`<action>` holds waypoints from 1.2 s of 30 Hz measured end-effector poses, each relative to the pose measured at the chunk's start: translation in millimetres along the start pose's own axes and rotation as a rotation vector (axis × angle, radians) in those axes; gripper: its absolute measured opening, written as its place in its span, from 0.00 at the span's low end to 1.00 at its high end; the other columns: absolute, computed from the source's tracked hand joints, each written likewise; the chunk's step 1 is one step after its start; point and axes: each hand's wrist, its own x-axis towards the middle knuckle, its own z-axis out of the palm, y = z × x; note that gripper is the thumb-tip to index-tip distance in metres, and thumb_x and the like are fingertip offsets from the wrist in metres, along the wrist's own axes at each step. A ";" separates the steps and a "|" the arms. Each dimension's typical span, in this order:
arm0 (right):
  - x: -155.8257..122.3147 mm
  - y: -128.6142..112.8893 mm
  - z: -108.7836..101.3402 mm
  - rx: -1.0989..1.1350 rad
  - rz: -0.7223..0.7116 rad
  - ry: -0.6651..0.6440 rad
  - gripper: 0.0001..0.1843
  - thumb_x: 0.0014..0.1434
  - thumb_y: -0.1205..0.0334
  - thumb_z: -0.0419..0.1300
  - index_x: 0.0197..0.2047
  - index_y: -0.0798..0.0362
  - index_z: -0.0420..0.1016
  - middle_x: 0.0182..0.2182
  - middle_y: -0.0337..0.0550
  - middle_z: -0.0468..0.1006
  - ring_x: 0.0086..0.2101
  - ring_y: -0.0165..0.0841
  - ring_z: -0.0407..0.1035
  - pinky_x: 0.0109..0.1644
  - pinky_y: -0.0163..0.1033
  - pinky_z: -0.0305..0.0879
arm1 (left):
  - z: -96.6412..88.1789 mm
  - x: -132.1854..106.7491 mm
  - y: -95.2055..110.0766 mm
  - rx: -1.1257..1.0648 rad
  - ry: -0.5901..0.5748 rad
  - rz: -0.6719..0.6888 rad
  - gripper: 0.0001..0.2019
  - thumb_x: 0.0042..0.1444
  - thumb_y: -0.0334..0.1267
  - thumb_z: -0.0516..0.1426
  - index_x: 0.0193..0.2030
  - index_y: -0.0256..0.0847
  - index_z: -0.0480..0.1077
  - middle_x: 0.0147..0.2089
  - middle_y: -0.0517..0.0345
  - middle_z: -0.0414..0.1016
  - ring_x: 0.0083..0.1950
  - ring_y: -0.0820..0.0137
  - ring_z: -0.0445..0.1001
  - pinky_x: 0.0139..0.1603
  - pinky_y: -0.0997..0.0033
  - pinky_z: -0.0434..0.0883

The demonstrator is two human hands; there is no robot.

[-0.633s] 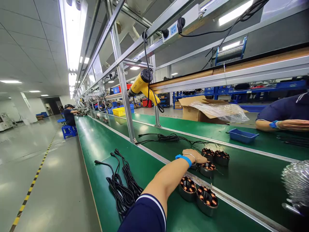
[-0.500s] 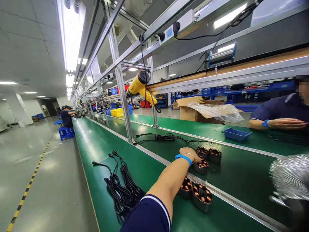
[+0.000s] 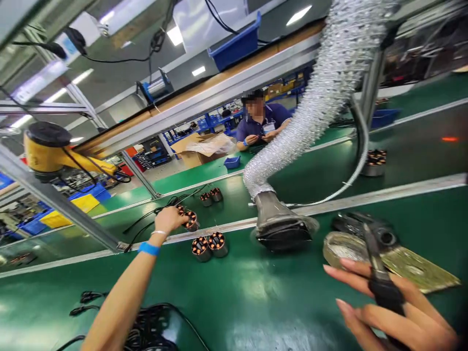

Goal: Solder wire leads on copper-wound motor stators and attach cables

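My left hand [image 3: 168,220] is closed with its fingers on a motor stator [image 3: 190,222] with copper windings, just behind the metal rail. Part of a second stator [image 3: 180,209] shows beside those fingers. Two stators [image 3: 218,244] stand side by side in front of the rail, and another pair [image 3: 216,195] sits farther back. In the right foreground my right hand [image 3: 405,312] grips the dark handle of a soldering iron [image 3: 385,287], its shaft pointing up and away. Beyond the fingers lies a round tin [image 3: 343,246] with pale, shiny contents.
A silver flexible duct [image 3: 296,141] ends in a dark hood [image 3: 285,226] mid-bench. Black cables [image 3: 153,326] lie at the lower left. A yellow heat gun [image 3: 51,151] hangs from the frame. A person [image 3: 261,122] sits across the bench near a blue tray [image 3: 232,162].
The view has swung right, bringing my right hand, the soldering iron and the whole duct hood into sight. My left hand remains at the stators behind the rail.
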 end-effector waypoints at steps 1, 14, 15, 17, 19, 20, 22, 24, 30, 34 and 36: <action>1.0 -3.0 -1.1 0.010 -0.045 -0.002 0.18 0.37 0.60 0.67 0.29 0.24 0.74 0.33 0.38 0.84 0.37 0.57 0.77 0.33 0.61 0.73 | -4.8 -14.6 -5.6 0.011 0.027 0.028 0.18 0.57 0.52 0.56 0.33 0.38 0.75 0.40 0.45 0.79 0.45 0.55 0.77 0.38 0.65 0.69; -18.0 -3.3 15.9 0.181 -0.297 -0.289 0.13 0.53 0.76 0.54 0.39 0.50 0.63 0.42 0.54 0.80 0.45 0.40 0.76 0.49 0.51 0.74 | 58.9 -179.3 120.1 -0.145 -0.073 0.693 0.11 0.47 0.47 0.59 0.27 0.43 0.75 0.29 0.52 0.78 0.31 0.62 0.75 0.27 0.70 0.56; -23.6 -0.2 14.9 0.197 -0.270 -0.319 0.12 0.53 0.75 0.55 0.39 0.50 0.63 0.42 0.53 0.79 0.44 0.40 0.76 0.48 0.50 0.74 | 61.2 -182.1 126.8 -0.171 -0.077 0.712 0.11 0.47 0.48 0.59 0.28 0.43 0.76 0.30 0.51 0.78 0.32 0.61 0.75 0.28 0.70 0.57; -33.5 3.9 12.5 0.221 -0.238 -0.378 0.13 0.52 0.73 0.55 0.40 0.51 0.62 0.41 0.52 0.78 0.43 0.39 0.75 0.47 0.48 0.74 | 60.9 -182.8 129.7 -0.273 -0.086 0.735 0.14 0.48 0.51 0.59 0.33 0.43 0.78 0.33 0.52 0.79 0.34 0.62 0.75 0.30 0.70 0.59; -41.1 5.2 12.2 0.255 -0.226 -0.436 0.15 0.50 0.71 0.56 0.42 0.51 0.62 0.42 0.52 0.77 0.43 0.39 0.74 0.46 0.47 0.74 | 58.3 -179.4 119.7 -0.440 -0.082 0.734 0.19 0.49 0.55 0.60 0.42 0.45 0.77 0.35 0.55 0.77 0.36 0.63 0.73 0.33 0.71 0.60; -44.2 4.9 13.5 0.280 -0.215 -0.473 0.17 0.49 0.70 0.56 0.44 0.51 0.61 0.42 0.52 0.76 0.43 0.39 0.74 0.46 0.46 0.74 | 57.9 -177.0 111.5 -0.531 -0.078 0.714 0.22 0.49 0.56 0.61 0.46 0.46 0.76 0.35 0.57 0.75 0.35 0.64 0.71 0.33 0.71 0.60; -49.2 2.8 19.0 0.331 -0.173 -0.553 0.20 0.48 0.69 0.57 0.46 0.51 0.60 0.43 0.51 0.75 0.44 0.40 0.73 0.46 0.46 0.73 | 62.3 -173.1 92.9 -0.671 -0.099 0.645 0.21 0.50 0.53 0.61 0.46 0.43 0.73 0.29 0.63 0.67 0.31 0.68 0.65 0.32 0.72 0.58; -53.9 -0.4 26.8 0.359 -0.118 -0.606 0.21 0.47 0.67 0.59 0.46 0.50 0.60 0.41 0.49 0.75 0.45 0.41 0.73 0.45 0.45 0.73 | 74.2 -172.2 77.0 -0.761 -0.190 0.605 0.14 0.52 0.47 0.59 0.41 0.40 0.72 0.24 0.67 0.55 0.27 0.72 0.57 0.29 0.74 0.55; -70.5 -6.8 36.7 0.314 -0.053 -0.527 0.24 0.49 0.65 0.63 0.48 0.50 0.59 0.44 0.51 0.73 0.45 0.42 0.72 0.45 0.47 0.72 | 117.9 -183.0 64.8 -0.948 -0.472 0.714 0.14 0.59 0.45 0.54 0.30 0.36 0.70 0.21 0.69 0.50 0.25 0.75 0.49 0.26 0.74 0.49; -74.2 -6.4 35.3 0.323 -0.072 -0.495 0.28 0.49 0.62 0.65 0.50 0.50 0.57 0.42 0.48 0.73 0.39 0.39 0.73 0.42 0.44 0.73 | 124.7 -186.5 61.5 -0.996 -0.470 0.745 0.15 0.60 0.46 0.54 0.32 0.35 0.72 0.20 0.69 0.53 0.24 0.76 0.50 0.25 0.75 0.48; -73.2 -6.6 37.8 0.366 -0.086 -0.532 0.28 0.50 0.62 0.64 0.52 0.50 0.57 0.45 0.51 0.73 0.45 0.41 0.73 0.46 0.46 0.73 | 125.4 -187.0 57.6 -0.990 -0.477 0.759 0.14 0.58 0.46 0.57 0.31 0.36 0.73 0.19 0.70 0.50 0.23 0.76 0.47 0.24 0.74 0.47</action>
